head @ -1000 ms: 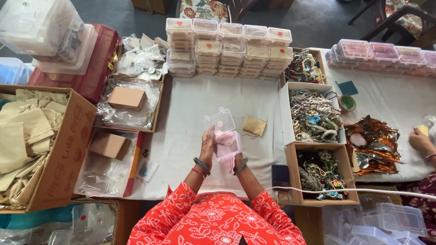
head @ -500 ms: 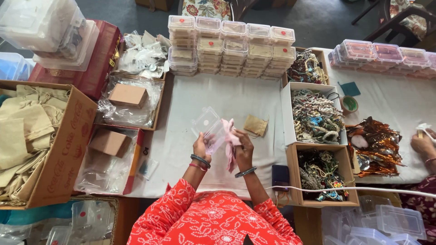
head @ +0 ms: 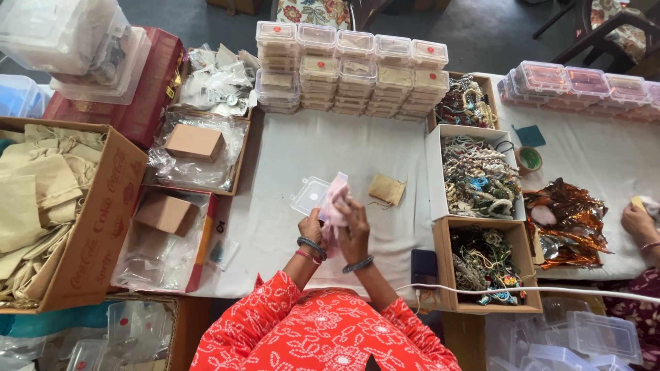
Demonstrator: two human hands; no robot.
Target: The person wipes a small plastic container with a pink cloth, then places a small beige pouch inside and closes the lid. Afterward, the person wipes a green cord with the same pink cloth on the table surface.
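A: Which way does the clear plastic box [head: 311, 195] lie?
B: It is open and tilted, long axis running from lower left toward upper right, held just above the white tablecloth [head: 357, 158] in front of the person. The pink sheet [head: 334, 204] stands nearly upright against it, top edge toward the stacks at the far side.

A: Materials and shapes?
B: The box is thin, rigid, transparent and rectangular with rounded corners; the sheet is soft, matte and creased. A small beige cloth pouch [head: 386, 189] lies flat just right of them. Stacked lidded boxes [head: 347, 75] line the far edge; cardboard trays of beaded jewellery [head: 478, 175] stand on the right.

A: The grip?
B: The left hand [head: 313, 227] is curled loosely under the box's near edge, holding it. The right hand [head: 354, 230] has its fingers closed on the pink sheet. Both wrists carry bangles.
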